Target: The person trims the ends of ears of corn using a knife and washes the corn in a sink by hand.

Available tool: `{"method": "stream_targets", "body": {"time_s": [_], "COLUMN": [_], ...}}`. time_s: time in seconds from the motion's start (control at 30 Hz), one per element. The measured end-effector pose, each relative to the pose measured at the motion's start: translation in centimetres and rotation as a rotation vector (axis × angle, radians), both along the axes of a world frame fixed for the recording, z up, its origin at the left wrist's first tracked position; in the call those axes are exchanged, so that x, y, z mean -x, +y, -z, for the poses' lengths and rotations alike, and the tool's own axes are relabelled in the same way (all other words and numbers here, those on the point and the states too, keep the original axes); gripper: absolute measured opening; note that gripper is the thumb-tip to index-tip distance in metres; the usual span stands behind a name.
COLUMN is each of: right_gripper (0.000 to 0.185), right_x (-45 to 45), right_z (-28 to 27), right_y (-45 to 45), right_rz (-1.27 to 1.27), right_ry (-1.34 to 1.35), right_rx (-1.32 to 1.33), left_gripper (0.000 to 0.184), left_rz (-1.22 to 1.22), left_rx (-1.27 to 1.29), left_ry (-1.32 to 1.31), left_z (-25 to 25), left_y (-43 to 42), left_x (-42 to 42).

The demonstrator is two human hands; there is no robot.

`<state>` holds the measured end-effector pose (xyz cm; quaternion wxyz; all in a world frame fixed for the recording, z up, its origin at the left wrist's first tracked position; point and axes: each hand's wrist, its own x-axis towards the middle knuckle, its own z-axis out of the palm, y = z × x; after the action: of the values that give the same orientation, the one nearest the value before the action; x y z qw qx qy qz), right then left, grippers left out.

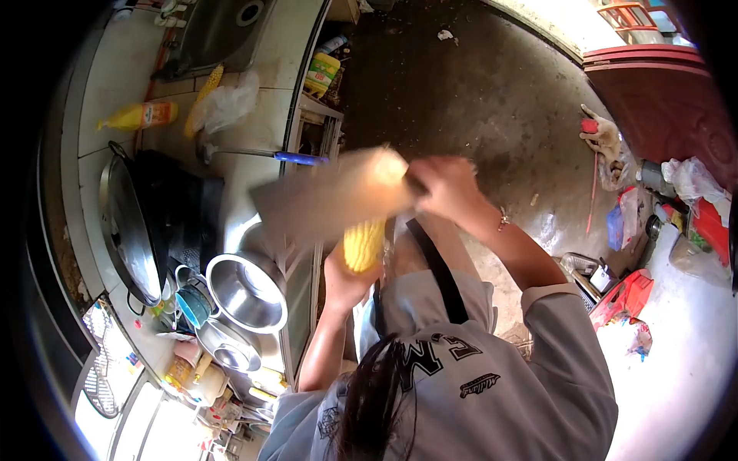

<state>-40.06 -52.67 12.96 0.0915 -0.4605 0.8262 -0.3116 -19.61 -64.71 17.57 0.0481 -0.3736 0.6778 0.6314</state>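
"Where is the cob relative to my fingers?"

"Your left hand (346,278) holds the yellow, kernel-covered corn cob (363,244) by its lower end. Those fingers curl around its base, and the rest of it rises out of your grip, roughly upright."

"And my right hand (447,187)?"

"Its fingers are closed at the handle end of a broad, flat, grey metal blade (327,196). Your hand mostly hides the handle, and everything there is blurred. You have those fingers just beside the cob's upper end."

"Is the blade touching the cob?"

"I can't tell. It crosses in front of the upper part, with a pale, bright tip showing above it. Below the blade, a stretch of yellow kernels separates it from your left fingers."

"What is near me?"

"You hold the cob in front of your body, beside the white tiled table (265,119) on your left. On that, a round, shiny steel bowl (233,286) sits near your left forearm. Farther off, another yellow corn cob (209,88) lies partly behind a crumpled, clear plastic bag (231,101)."
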Motion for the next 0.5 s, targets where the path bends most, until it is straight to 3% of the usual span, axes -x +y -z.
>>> {"method": "stream_targets", "body": {"time_s": [0.03, 0.07, 0.13, 0.2, 0.23, 0.27, 0.5], "right_gripper": [0.019, 0.018, 0.037, 0.035, 0.033, 0.032, 0.032], "right_x": [1.3, 3.2, 6.7, 7.6, 7.8, 6.8, 0.1], "right_z": [0.8, 1.6, 2.9, 2.8, 4.3, 1.5, -4.1], "right_y": [0.2, 0.2, 2.5, 4.9, 6.8, 6.6, 4.6], "right_rz": [0.081, 0.342, 0.685, 0.869, 0.853, 0.879, 0.620], "right_ry": [0.124, 0.062, -0.073, -0.322, -0.308, -0.658, -1.010], "right_rx": [-0.138, -0.392, -0.136, 0.028, 0.080, 0.211, 0.383], "left_gripper": [0.038, 0.037, 0.037, 0.038, 0.039, 0.039, 0.038], "left_rz": [-0.006, 0.007, -0.004, -0.038, -0.050, -0.044, 0.041], "left_rx": [0.035, 0.153, 0.048, 0.002, -0.020, -0.029, -0.048], "left_ry": [-0.008, 0.056, 0.025, 0.011, 0.006, -0.015, 0.035], "left_z": [-0.4, -2.1, -3.2, -2.7, -2.5, -2.3, -2.2], "left_y": [0.2, 0.2, -0.1, -0.4, -0.5, -0.6, -0.8], "left_x": [-0.2, -0.2, -1.2, -1.3, -1.2, -1.4, -0.4]}}
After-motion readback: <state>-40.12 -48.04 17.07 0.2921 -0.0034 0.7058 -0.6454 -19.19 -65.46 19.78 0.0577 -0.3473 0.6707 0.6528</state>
